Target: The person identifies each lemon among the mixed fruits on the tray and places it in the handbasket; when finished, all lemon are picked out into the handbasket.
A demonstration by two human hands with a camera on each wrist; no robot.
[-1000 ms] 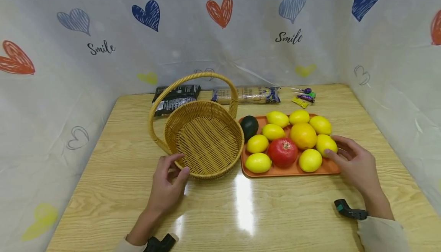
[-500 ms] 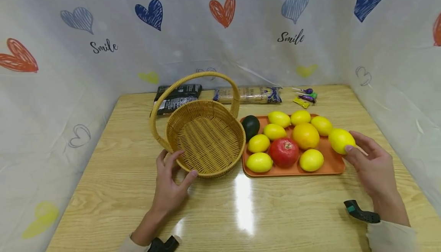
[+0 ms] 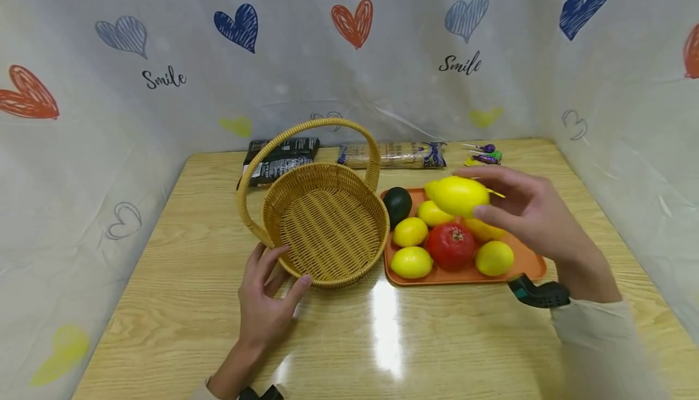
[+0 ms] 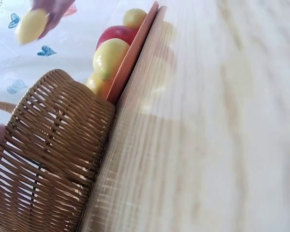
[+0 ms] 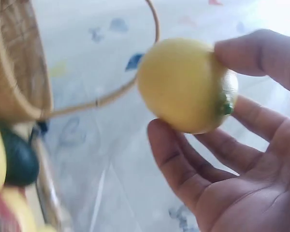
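Observation:
In the head view my right hand (image 3: 524, 206) pinches a lemon (image 3: 457, 196) between thumb and fingertips, above an orange tray (image 3: 526, 260). The right wrist view shows this lemon (image 5: 183, 87) up close. Under it, the tray bears a red pomegranate (image 3: 451, 246), a dark green avocado (image 3: 397, 206), several lemons and a larger orange (image 3: 483, 230), partly covered by the held lemon and hand. My left hand (image 3: 267, 303) rests at the near left rim of a round wicker basket (image 3: 327, 230), index finger over the rim and thumb spread along it. Nothing lies inside the basket.
Behind the basket lie a black packet (image 3: 284, 156) and a long clear pack of noodles (image 3: 390, 154). Several wrapped sweets (image 3: 486, 154) sit at the back right, partly behind the right hand. The basket's tall handle (image 3: 306, 127) arches up. Patterned cloth hangs round the table.
My right hand took the lemon from the tray's right side, lifted it, and has carried it left over the other fruit. My left hand has stayed at the basket rim.

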